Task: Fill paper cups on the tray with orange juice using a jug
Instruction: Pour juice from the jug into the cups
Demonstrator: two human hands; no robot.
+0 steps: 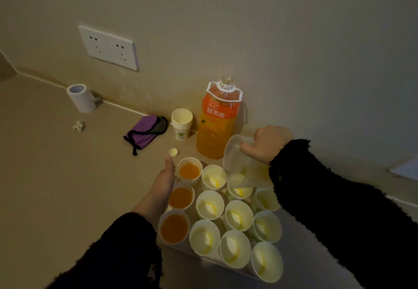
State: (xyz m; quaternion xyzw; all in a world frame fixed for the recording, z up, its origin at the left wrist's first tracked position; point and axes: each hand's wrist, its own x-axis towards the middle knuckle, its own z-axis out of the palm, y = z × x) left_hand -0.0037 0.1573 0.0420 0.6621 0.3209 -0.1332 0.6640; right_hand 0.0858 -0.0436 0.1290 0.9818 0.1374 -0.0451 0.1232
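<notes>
Jug (245, 164): your right hand (268, 145) grips its handle, tilting the spout down and leftward over the far-row empty cup (213, 176) on the tray (181, 251), while your left hand (162, 182) lies straight-fingered, holding nothing, beside the filled cups (181, 198).

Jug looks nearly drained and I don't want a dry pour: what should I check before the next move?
1. Juice in jug: not ok; tilted, it shows only a pale film.
2. Grip: ok; the right hand is curled round it.
3. Refill source: ok; the bottle stands open and holds juice, with its cap on the counter.
4. Target: ok; the jug's lip is over an unfilled cup in the back row.
5. Left hand: cannot tell; it rests beside the filled cups, fingers hidden.
</notes>
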